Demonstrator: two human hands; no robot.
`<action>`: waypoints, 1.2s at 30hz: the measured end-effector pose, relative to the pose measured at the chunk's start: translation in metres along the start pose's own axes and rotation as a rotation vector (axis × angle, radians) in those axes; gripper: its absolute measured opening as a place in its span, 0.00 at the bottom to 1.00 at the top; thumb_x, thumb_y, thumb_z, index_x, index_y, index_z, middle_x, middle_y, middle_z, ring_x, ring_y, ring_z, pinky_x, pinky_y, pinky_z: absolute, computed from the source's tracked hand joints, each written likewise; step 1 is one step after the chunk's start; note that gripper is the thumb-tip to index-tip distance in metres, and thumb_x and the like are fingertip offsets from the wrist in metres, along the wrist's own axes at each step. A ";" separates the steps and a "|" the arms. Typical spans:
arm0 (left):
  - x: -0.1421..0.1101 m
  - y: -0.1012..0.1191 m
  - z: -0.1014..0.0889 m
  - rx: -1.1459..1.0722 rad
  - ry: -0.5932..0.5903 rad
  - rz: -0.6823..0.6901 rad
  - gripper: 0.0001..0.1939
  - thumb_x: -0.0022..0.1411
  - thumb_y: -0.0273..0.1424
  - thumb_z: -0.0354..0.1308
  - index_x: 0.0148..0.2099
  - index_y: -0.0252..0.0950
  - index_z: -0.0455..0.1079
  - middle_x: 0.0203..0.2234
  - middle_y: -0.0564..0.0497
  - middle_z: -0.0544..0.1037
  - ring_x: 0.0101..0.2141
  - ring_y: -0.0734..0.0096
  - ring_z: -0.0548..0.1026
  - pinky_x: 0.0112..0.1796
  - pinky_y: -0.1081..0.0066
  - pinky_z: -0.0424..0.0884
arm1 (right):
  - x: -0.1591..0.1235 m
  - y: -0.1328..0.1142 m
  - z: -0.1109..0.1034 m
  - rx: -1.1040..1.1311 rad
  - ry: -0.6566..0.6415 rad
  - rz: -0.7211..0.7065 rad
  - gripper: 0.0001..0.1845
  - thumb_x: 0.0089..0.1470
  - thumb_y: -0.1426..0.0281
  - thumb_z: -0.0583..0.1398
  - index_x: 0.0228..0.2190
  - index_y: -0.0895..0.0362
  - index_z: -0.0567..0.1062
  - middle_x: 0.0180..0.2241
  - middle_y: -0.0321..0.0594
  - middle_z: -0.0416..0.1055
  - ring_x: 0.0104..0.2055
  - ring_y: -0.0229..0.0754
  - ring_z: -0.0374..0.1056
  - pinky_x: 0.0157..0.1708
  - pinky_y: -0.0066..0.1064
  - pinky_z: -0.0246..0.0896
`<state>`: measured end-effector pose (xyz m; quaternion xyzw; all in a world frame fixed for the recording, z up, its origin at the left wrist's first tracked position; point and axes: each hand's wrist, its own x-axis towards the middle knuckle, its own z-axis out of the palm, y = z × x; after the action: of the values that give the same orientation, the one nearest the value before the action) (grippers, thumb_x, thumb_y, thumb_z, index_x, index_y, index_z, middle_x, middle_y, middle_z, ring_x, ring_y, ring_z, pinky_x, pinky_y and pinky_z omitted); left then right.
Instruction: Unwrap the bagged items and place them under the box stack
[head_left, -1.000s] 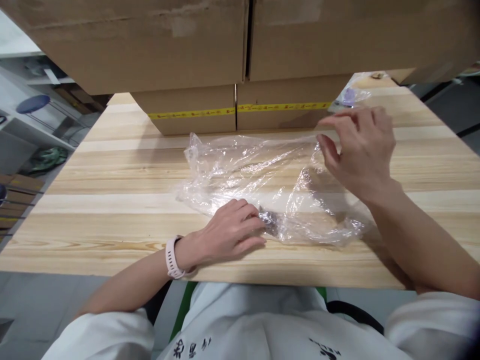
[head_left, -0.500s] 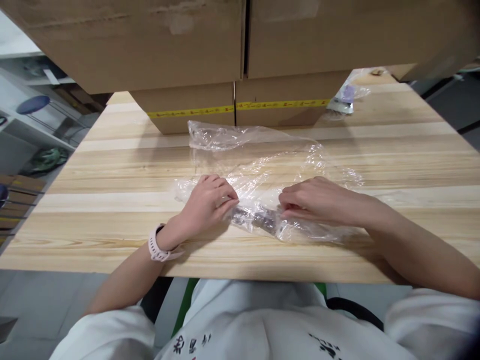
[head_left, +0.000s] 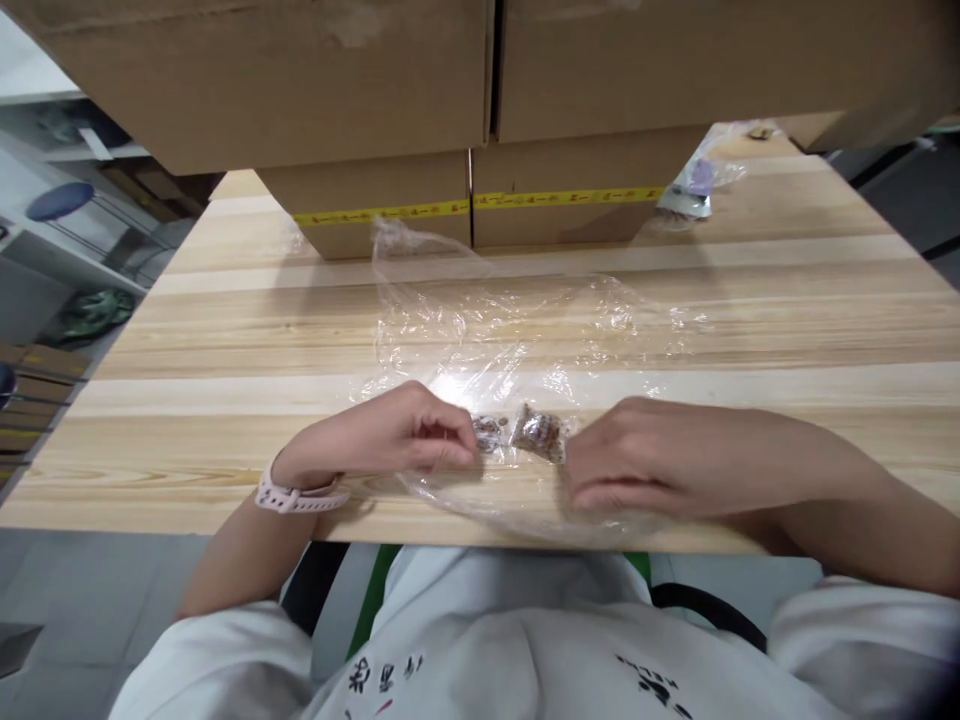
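Clear plastic (head_left: pixel 517 345), bag or loose sheet unclear, lies crumpled and spread on the wooden table (head_left: pixel 150 430), near side of the boxes (head_left: pixel 375 185); its far left corner sticks up. At its near part, between the hands, sits a small brown packet (head_left: pixel 538 432), with a second speckled bit (head_left: pixel 489 432) just left of it. Whether these lie inside or under the plastic: can't make out.

Left hand (head_left: pixel 401 432): fingers curled, thumb close to fingertips, narrow pinch just left of the speckled bit; whether plastic is caught in it, can't say. Right hand (head_left: pixel 637 455): fingers bunched at the packet's right end, tips mostly hidden, so grip not readable.

Handling, my guess: plastic very light, limp, slippery, clingy, easily creased or torn; best pinched by an edge or corner, both hands, pulled gently. Packet probably light, somewhat soft, with contents that may crush; take it by its ends, not squeezed in the middle.
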<state>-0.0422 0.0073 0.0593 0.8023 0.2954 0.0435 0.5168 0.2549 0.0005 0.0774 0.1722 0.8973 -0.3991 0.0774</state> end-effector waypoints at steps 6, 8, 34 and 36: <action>0.011 -0.016 0.016 0.449 0.227 -0.066 0.19 0.64 0.42 0.67 0.53 0.40 0.72 0.46 0.47 0.76 0.42 0.63 0.74 0.38 0.69 0.66 | 0.017 0.016 0.015 -0.413 0.247 0.330 0.14 0.67 0.57 0.59 0.40 0.56 0.72 0.38 0.43 0.76 0.32 0.44 0.67 0.29 0.31 0.39; 0.015 -0.019 0.022 0.525 0.189 -0.106 0.20 0.64 0.39 0.67 0.55 0.40 0.69 0.49 0.47 0.74 0.45 0.61 0.73 0.39 0.68 0.65 | 0.023 0.019 0.022 -0.423 0.237 0.337 0.15 0.65 0.58 0.62 0.44 0.56 0.70 0.41 0.44 0.76 0.34 0.45 0.68 0.29 0.31 0.38; 0.014 -0.026 0.013 0.527 0.127 -0.167 0.12 0.62 0.39 0.65 0.42 0.37 0.69 0.38 0.48 0.74 0.37 0.62 0.71 0.35 0.67 0.60 | -0.018 -0.004 -0.019 0.287 -0.176 -0.134 0.19 0.72 0.57 0.53 0.42 0.54 0.79 0.36 0.43 0.78 0.38 0.42 0.73 0.38 0.32 0.62; 0.016 -0.023 0.013 0.506 0.127 -0.186 0.13 0.62 0.39 0.65 0.40 0.37 0.69 0.37 0.48 0.74 0.36 0.62 0.71 0.35 0.67 0.60 | -0.009 -0.004 -0.007 0.292 -0.337 -0.224 0.17 0.71 0.59 0.55 0.43 0.55 0.79 0.35 0.44 0.79 0.36 0.42 0.73 0.35 0.31 0.60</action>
<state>-0.0341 0.0121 0.0298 0.8711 0.4009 -0.0289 0.2821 0.2614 0.0007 0.0872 0.0119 0.8182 -0.5535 0.1553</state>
